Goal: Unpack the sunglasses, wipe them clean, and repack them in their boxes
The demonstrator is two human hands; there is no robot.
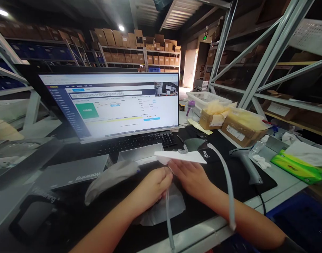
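Note:
In front of me are what look like glasses with a grey-tinted lens [194,144] and long pale grey temples [225,165]; a flat white piece [186,156] covers part of their front. My left hand [157,182] is closed, fingers pinched at the near end of the left temple [168,214]. Beside it, my right hand [188,175] has its fingers bent against the underside of the white piece, fingertips partly hidden. Beneath the hands lies a translucent plastic sheet or bag [174,207]. A grey soft pouch [110,179] rests left of my left hand.
An open grey box [141,154] and a lettered grey box [71,172] lie left. Behind stand a keyboard [140,142] and a lit monitor [118,105]. To the right are a barcode scanner [246,163], a tissue pack [295,167] and cardboard boxes [242,131].

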